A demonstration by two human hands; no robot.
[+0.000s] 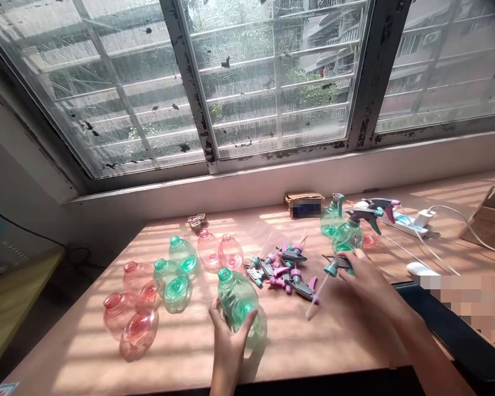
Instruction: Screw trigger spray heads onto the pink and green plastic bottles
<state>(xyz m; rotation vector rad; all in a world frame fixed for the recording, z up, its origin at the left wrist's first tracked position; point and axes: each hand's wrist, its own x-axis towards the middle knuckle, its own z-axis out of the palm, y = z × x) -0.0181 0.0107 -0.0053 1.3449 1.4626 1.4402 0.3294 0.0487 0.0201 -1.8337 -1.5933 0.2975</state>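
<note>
Left hand (231,340): fingers wrapped around the lower body of a green bottle (237,297), thumb pressed to its right side. The bottle is uncapped and tilted, its neck (225,275) leaning away from these fingers; whether the base bears on the worktop (181,357) cannot be told.

Right hand (362,272): fingers pinching a grey spray head (344,263). Its teal collar (330,269) projects left of the fingertips; the tube (319,294) slants down, nearer the left fingers.

Surroundings: loose spray heads (304,290) lie between the two sets of fingers. Red bottles (115,316) and other green bottles (161,275) are left of the left fingers. A fitted spray bottle (348,236) stands just beyond the right fingers.

Assessment: the bottle's wall looks thin; grip should be steady without squeezing, neck brought upright and uncovered. The right fingers should keep behind the collar, leaving the tube straight and clear of the heap.
</note>
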